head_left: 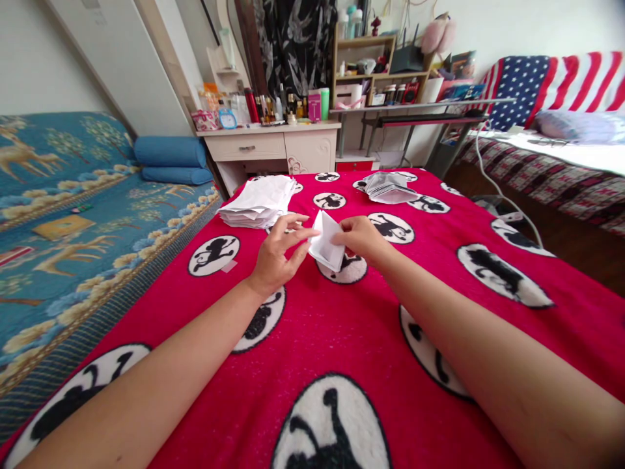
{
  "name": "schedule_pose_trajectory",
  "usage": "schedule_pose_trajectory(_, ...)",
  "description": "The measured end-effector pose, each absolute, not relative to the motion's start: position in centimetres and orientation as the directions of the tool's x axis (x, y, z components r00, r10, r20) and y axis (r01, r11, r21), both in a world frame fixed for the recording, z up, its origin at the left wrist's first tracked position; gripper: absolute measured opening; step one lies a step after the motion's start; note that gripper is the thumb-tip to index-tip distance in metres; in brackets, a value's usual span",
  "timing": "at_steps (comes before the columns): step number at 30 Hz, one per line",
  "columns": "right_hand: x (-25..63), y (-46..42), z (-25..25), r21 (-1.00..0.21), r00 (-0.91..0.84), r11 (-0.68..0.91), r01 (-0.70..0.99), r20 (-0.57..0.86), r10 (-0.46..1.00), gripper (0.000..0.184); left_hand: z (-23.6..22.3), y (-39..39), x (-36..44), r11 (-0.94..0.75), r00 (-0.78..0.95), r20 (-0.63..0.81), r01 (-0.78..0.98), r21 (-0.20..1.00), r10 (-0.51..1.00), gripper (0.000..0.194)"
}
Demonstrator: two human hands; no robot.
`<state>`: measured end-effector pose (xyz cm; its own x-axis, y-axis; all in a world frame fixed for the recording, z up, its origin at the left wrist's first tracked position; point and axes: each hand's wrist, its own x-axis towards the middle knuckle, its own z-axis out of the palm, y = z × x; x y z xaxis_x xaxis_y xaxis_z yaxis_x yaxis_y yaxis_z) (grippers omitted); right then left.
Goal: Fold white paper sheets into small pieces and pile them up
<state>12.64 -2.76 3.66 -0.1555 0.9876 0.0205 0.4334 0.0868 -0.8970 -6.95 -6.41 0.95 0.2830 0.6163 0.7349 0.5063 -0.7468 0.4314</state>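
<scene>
A small folded sheet of white paper [326, 242] is held up above the red cloth, its top forming a point. My right hand [360, 236] pinches its right edge between thumb and fingers. On the other side, my left hand [283, 253] has its fingers apart, with the tips at or very near the paper's left edge; whether they touch it I cannot tell. Beyond my left hand lies a thick stack of white paper [261, 200]. A smaller pile of folded papers [390, 187] rests at the far right of the cloth.
The red cloth [312, 339] with white ovals and black figures covers the surface before me. To the left stands a blue patterned sofa [112, 228]. A dresser [273, 143] crowded with bottles, a desk with shelves [366, 78] and a hanging white cable [493, 182] are beyond.
</scene>
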Motion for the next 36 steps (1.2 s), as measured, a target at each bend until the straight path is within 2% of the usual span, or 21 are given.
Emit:
schedule_pose_trajectory(3,12.7,-3.1,4.4,-0.917,-0.176,-0.006,0.399,-0.083,0.981,0.011,1.2,-6.7,-7.1,-0.809,0.444,0.697,0.464,0.360,0.564,0.025)
schedule_pose_trajectory(5,12.6,-3.3,4.7,-0.915,-0.198,-0.067,0.398,-0.156,0.968,0.009,1.2,-6.7,-7.0,-0.810,0.444,0.693,0.450,0.377,0.569,0.024)
schedule_pose_trajectory(7,12.5,-3.5,4.8,-0.916,-0.242,-0.111,0.385,-0.217,0.946,0.011,1.1,-6.5,-6.8,-0.779,0.381,0.694,0.448,0.439,0.611,0.020)
schedule_pose_trajectory(10,12.4,-3.4,4.5,-0.916,-0.269,-0.135,0.378,-0.248,0.930,0.015,0.7,-6.2,-6.6,-0.667,0.257,0.622,0.402,0.627,0.740,0.021)
schedule_pose_trajectory(14,12.6,-2.9,3.9,-0.951,-0.214,-0.103,0.293,-0.170,0.962,0.018,-0.2,-5.4,-6.6,-0.472,0.207,0.427,0.296,0.830,0.880,0.028)
schedule_pose_trajectory(18,13.3,-2.5,3.5,-0.991,-0.256,-0.052,0.122,-0.082,0.963,0.034,-1.0,-4.7,-6.8,-0.342,0.167,0.303,0.321,0.883,0.938,0.030)
schedule_pose_trajectory(24,13.7,-2.3,2.7,-0.988,-0.370,0.073,0.138,0.017,0.929,0.037,-0.8,-4.7,-6.6,-0.228,0.127,0.208,0.171,0.959,0.970,0.034)
schedule_pose_trajectory(27,13.3,-2.5,2.5,-0.983,-0.340,0.057,0.173,-0.005,0.941,0.033,-0.7,-4.9,-6.5,-0.216,0.137,0.194,0.170,0.961,0.971,0.034)
schedule_pose_trajectory(32,12.7,-2.9,2.4,-0.979,-0.335,0.039,0.199,-0.031,0.942,0.032,-1.0,-4.9,-6.4,-0.278,0.168,0.237,0.302,0.912,0.957,0.029)
schedule_pose_trajectory(34,12.6,-2.9,2.3,-0.980,-0.351,0.034,0.196,-0.037,0.936,0.033,-1.0,-5.0,-6.4,-0.383,0.155,0.351,0.420,0.823,0.923,0.027)
schedule_pose_trajectory(36,12.5,-2.9,2.1,-0.981,-0.365,0.038,0.188,-0.034,0.930,0.035,-0.7,-5.3,-6.3,-0.507,0.145,0.526,0.562,0.653,0.838,0.028)
